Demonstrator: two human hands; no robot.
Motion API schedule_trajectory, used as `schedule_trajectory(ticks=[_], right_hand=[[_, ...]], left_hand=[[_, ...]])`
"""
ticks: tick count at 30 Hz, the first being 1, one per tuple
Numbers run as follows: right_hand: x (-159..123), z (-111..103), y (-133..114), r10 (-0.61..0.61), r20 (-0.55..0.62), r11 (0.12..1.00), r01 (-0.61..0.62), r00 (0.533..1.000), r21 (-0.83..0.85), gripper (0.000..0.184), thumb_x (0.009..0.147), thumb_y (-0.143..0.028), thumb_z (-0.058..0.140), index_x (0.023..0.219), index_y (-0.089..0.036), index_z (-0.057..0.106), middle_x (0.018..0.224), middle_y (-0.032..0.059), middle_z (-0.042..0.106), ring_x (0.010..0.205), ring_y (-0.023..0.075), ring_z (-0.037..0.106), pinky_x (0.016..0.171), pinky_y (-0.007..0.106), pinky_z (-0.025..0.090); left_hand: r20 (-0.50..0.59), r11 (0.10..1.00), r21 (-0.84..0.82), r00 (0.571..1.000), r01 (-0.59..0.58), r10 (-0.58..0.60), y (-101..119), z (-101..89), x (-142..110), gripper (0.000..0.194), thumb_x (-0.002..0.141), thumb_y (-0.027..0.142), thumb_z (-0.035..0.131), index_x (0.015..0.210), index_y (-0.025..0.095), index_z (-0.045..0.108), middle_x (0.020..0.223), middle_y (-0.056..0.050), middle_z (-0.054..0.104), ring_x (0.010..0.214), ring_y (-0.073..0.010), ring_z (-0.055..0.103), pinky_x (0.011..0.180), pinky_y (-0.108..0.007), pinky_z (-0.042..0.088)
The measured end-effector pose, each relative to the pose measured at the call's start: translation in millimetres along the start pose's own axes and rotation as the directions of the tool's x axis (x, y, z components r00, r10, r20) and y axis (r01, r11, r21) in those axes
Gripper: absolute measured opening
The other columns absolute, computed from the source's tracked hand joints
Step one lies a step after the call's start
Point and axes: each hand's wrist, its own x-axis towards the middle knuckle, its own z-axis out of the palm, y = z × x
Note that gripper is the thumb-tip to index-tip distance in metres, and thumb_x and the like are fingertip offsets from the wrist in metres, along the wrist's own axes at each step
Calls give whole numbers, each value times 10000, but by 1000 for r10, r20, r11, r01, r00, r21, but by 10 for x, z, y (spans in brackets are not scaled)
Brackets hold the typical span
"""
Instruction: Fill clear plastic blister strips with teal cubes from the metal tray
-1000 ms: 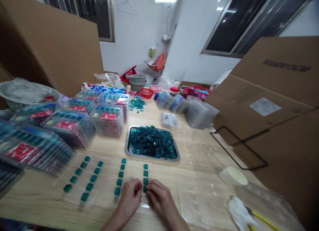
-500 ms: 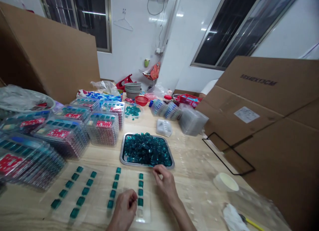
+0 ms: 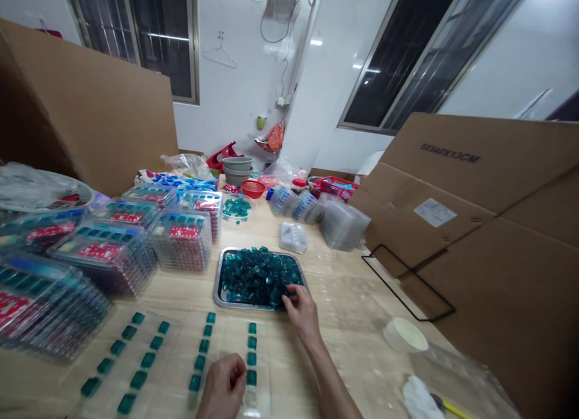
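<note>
A metal tray [image 3: 218, 286] holds a heap of teal square pieces [image 3: 253, 274] in the middle of the wooden table. My right hand [image 3: 301, 310] reaches into the tray's near right corner, fingers curled down among the pieces. My left hand [image 3: 224, 386] rests near the table's front edge, fingers closed against a clear plastic blister sheet [image 3: 260, 371]. That sheet carries a column of teal pieces [image 3: 251, 352]. More clear sheets with teal pieces [image 3: 136, 359] lie to the left.
Stacks of filled clear packs with red labels [image 3: 181, 241] crowd the left. Large cardboard sheets [image 3: 488, 226] lean on the right and another [image 3: 90, 105] at the back left. A white tape roll [image 3: 404, 336], baskets [image 3: 237, 166] and empty clear trays [image 3: 344, 226] lie around.
My right hand left the blister sheet and moved forward into the metal tray of teal pieces. My left hand stayed on the sheet. The view tilted upward.
</note>
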Motion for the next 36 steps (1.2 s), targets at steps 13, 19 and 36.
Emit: schedule_trajectory(ticks=[13, 19, 36], right_hand=[[-662, -159, -281, 300, 293, 738, -416, 908, 531, 329, 649, -365, 737, 903, -172, 662, 782, 45, 679, 725, 196, 634, 713, 329, 522], [-1103, -331, -569, 192, 513, 853, -400, 837, 335, 198, 703, -308, 691, 835, -162, 664, 743, 41, 649, 697, 184, 603, 661, 287, 492], [-1361, -182, -753, -110, 511, 991, 54, 852, 124, 141, 782, -102, 465, 814, -184, 574, 788, 40, 601, 738, 168, 585, 664, 241, 466]], left_hand=[[-48, 1000, 13, 999, -10, 10, 80, -40, -31, 104, 686, 164, 424, 641, 191, 514, 530, 18, 512, 520, -151, 530, 495, -232, 364], [-43, 1000, 1, 999, 4, -4, 170, -90, -73, 116, 687, 145, 446, 645, 186, 546, 537, 20, 545, 527, -136, 541, 512, -218, 381], [-58, 1000, 8, 998, -16, 16, 113, -74, -66, 142, 691, 125, 449, 663, 184, 575, 539, 20, 560, 548, -137, 548, 536, -225, 391]])
